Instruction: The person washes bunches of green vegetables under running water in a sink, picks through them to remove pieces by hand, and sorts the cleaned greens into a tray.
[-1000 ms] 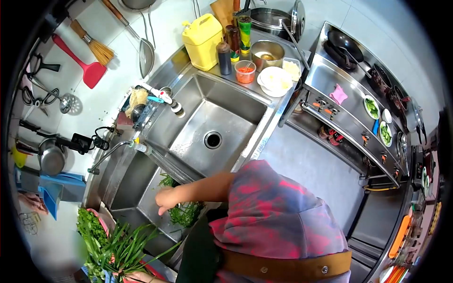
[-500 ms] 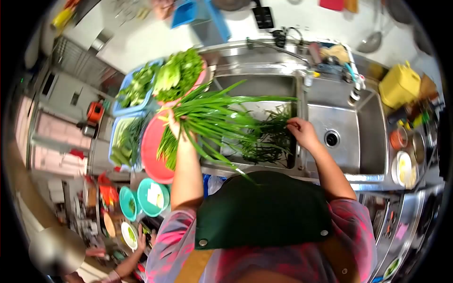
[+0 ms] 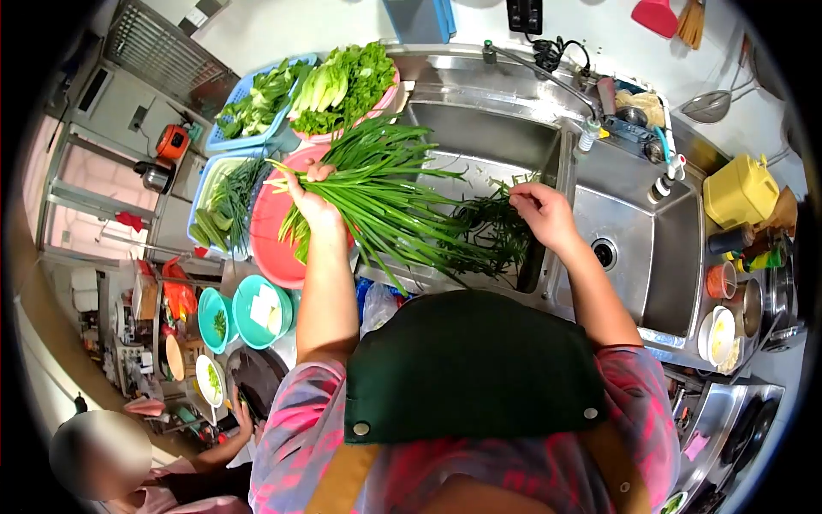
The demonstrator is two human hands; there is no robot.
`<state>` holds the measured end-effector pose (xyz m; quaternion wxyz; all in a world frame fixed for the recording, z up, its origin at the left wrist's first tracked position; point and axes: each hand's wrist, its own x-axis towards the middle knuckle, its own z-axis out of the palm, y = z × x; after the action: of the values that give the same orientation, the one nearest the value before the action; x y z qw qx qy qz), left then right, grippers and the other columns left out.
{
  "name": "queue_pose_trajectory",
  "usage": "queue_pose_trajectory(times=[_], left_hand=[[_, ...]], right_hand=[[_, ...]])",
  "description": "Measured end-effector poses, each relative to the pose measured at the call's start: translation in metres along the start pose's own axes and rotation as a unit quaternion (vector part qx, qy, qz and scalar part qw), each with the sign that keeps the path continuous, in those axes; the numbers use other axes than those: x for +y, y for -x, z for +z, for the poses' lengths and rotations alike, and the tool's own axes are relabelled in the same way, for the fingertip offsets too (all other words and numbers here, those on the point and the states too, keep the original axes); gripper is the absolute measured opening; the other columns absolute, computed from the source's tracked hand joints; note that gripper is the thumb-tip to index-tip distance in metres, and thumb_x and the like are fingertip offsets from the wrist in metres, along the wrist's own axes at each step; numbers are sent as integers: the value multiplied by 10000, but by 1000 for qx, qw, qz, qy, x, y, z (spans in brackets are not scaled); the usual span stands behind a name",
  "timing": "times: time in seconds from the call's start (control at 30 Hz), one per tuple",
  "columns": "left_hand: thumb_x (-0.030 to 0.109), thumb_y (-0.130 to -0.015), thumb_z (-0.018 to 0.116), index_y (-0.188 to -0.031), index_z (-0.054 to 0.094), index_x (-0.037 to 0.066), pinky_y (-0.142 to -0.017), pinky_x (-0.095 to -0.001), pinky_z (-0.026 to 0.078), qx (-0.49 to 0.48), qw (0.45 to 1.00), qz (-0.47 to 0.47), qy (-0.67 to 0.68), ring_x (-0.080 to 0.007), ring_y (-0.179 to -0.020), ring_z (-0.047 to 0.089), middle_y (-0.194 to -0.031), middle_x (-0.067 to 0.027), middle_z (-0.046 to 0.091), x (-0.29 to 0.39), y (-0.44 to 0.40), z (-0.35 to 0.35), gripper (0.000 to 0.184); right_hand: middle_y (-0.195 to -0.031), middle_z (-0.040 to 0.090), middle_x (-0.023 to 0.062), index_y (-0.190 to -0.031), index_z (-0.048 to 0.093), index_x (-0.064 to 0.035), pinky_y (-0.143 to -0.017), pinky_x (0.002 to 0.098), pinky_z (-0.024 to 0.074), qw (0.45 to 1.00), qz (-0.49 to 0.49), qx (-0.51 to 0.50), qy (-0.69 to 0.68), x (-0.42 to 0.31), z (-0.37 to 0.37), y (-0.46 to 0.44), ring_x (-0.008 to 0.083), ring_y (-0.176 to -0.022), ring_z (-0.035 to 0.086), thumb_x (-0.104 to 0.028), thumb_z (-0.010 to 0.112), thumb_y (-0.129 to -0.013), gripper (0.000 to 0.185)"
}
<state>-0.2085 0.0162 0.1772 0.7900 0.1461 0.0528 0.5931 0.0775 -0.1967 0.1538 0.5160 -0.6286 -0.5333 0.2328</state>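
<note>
My left hand (image 3: 315, 199) is closed around the pale stem ends of a large bunch of garlic chives (image 3: 377, 193). Their long green leaves fan out to the right, over the pink basin (image 3: 272, 244) and the left sink bowl. Above that bowl's right side, my right hand (image 3: 546, 214) has its thumb and fingertips pinched together; whatever they may hold is too small to make out. Dark loose greens (image 3: 492, 231) lie in the sink just left of and below these fingers, partly covered by the chive tips.
Leafy vegetables fill a blue basket (image 3: 224, 128) and another pink basin (image 3: 396, 90) at back left. The steel right sink bowl (image 3: 621, 214) has a drain. Left stand teal bowls (image 3: 240, 295). A co-worker's hand (image 3: 244, 420) is at lower left; a yellow jug (image 3: 741, 193) stands right.
The view has shifted. My left hand has moved slightly up and left with the chives, whose leaves lie more gathered and slope down to the right. My right hand is slightly higher.
</note>
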Motion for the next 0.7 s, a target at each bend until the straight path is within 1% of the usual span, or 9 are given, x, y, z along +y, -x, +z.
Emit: queue_pose_trajectory(times=[0.07,0.13,0.2,0.23,0.27,0.33,0.4,0.57,0.7], left_hand=[[356,-725,624,-829,452,29,-564,-217,349,-33,999,-9,25,-116,-577,387,-598,21,373,8,-3,-2,383],[322,-730,615,-858,458,36,-562,-208,348,-38,999,-1,16,-98,-567,388,-601,32,381,14,-2,-2,350],[308,-733,610,-882,465,39,-551,-195,346,-103,993,-28,52,-74,-544,379,-596,48,382,18,-4,-2,340],[301,-740,601,-915,465,42,-544,-184,346,-143,983,-68,94,-52,-530,380,-591,63,385,22,-5,-2,341],[293,-743,600,-942,459,38,-547,-177,352,-171,980,-59,89,-47,-535,392,-588,65,384,23,-7,-1,353],[226,-725,619,-913,481,11,-508,-169,360,-154,973,-69,160,-74,-505,375,-566,35,386,21,-5,6,318],[228,-726,617,-918,478,5,-508,-171,361,-159,973,-67,154,-76,-506,378,-566,31,389,20,-4,11,326],[233,-737,606,-925,470,0,-522,-174,365,-176,963,-87,186,-81,-515,390,-567,26,395,14,0,18,329],[201,-722,620,-947,439,29,-525,-159,358,-202,966,-88,133,-58,-519,419,-586,36,414,16,2,17,336]], right_hand=[[-762,612,106,-877,588,-1,-619,247,455,1000,8,-13,7,-1,-1,-2,143,-667,580,-68,581,-766,130],[-767,613,103,-878,588,1,-619,244,453,1000,15,-20,8,2,-1,-1,138,-671,578,-65,583,-764,133],[-745,608,91,-871,590,-2,-610,233,447,999,14,-25,14,-1,-4,0,126,-652,568,-66,586,-762,127],[-725,602,81,-862,591,-4,-592,228,440,1000,14,-25,10,2,-5,-1,115,-629,553,-67,587,-761,119],[-705,596,71,-853,592,-7,-574,224,434,1000,15,-24,6,4,-6,-1,103,-605,538,-67,588,-761,111],[-674,583,52,-828,595,-9,-538,217,417,999,26,-31,8,2,-8,-2,83,-567,504,-65,594,-756,91],[-662,577,44,-814,598,-11,-520,217,407,999,10,-34,27,2,-8,-1,76,-555,491,-62,598,-753,80],[-657,574,54,-817,599,-14,-519,227,410,998,-34,-24,-51,-16,-1,1,94,-554,501,-84,603,-756,93],[-686,581,75,-830,597,-20,-527,238,417,994,-65,-84,-34,-31,6,2,130,-559,519,-105,600,-760,110]])
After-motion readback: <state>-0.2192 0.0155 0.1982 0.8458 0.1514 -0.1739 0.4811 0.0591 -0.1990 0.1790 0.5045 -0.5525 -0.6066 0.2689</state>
